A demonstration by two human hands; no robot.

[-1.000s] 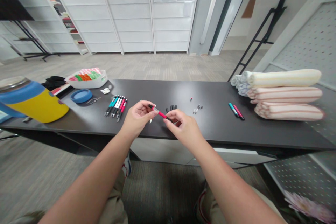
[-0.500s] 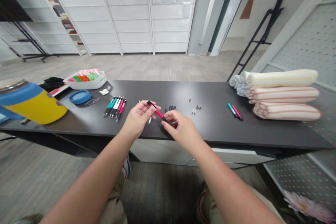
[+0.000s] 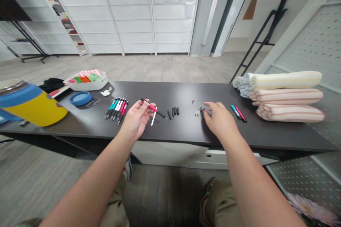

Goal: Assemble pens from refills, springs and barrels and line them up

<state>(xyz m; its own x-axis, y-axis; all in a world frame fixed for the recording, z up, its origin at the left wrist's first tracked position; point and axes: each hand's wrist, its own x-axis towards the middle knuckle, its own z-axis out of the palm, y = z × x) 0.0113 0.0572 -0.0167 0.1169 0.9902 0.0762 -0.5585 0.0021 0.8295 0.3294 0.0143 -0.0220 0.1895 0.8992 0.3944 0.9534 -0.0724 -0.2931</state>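
Observation:
My left hand (image 3: pixel 137 118) is closed round a pink-red pen (image 3: pixel 152 107) with a black grip, its narrow point angled down to the right. My right hand (image 3: pixel 220 118) hovers low over the desk with thumb and forefinger apart. Just left of those fingertips are small metal pen tips (image 3: pixel 200 109) and small clear pieces (image 3: pixel 197 113). Several black pen grips (image 3: pixel 174 111) lie between the two hands. A white ink refill (image 3: pixel 153 117) rests beside the left hand, below the pen. A tiny red-tipped piece (image 3: pixel 193 101) sits further back.
Assembled pens (image 3: pixel 117 109) lie in a row at left. Two pen barrels (image 3: pixel 239 113), teal and pink, lie right, near rolled towels (image 3: pixel 290 95). A yellow and blue bottle (image 3: pixel 32 104), a blue lid (image 3: pixel 80 98) and a white tray (image 3: pixel 87 86) occupy the desk's left end.
My right hand has left the pen and moved right to the small metal parts. The left hand keeps the pen, now tilted flatter, and the black grips and refill have come into view.

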